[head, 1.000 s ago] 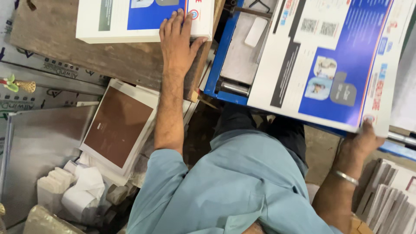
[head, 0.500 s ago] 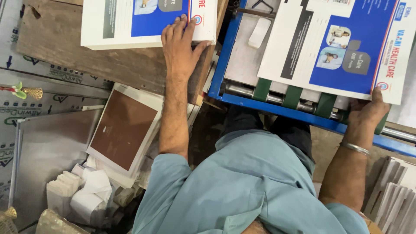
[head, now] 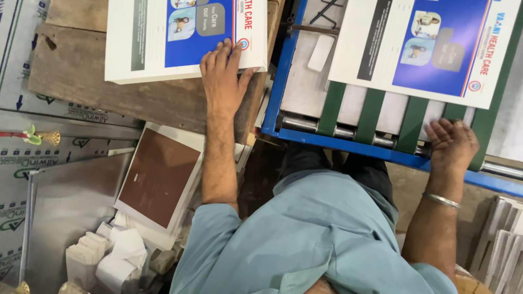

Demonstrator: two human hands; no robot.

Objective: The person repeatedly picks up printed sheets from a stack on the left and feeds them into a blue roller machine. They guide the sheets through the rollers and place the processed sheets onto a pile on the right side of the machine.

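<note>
My left hand [head: 220, 76] lies flat, palm down, on the near right corner of a stack of white and blue printed sheets [head: 163, 38] that sits on a worn wooden board [head: 109, 100]. My right hand [head: 451, 144] rests on the green belts [head: 329, 109] and roller at the front of a blue-framed machine [head: 283, 81]. It holds nothing. A single printed sheet [head: 425, 49] lies on the belts just beyond its fingertips. A metal bangle is on my right wrist.
Below the board is a stack of white cards with a brown face [head: 160, 177], beside a grey metal plate [head: 71, 201] and crumpled white paper scraps [head: 117, 261]. Stacked grey boards [head: 504, 239] stand at the lower right. A small white block [head: 320, 53] lies on the machine bed.
The printed sheet went from my raised right hand down onto the machine's belts, and my right hand let it go. My left hand stayed on the stack.
</note>
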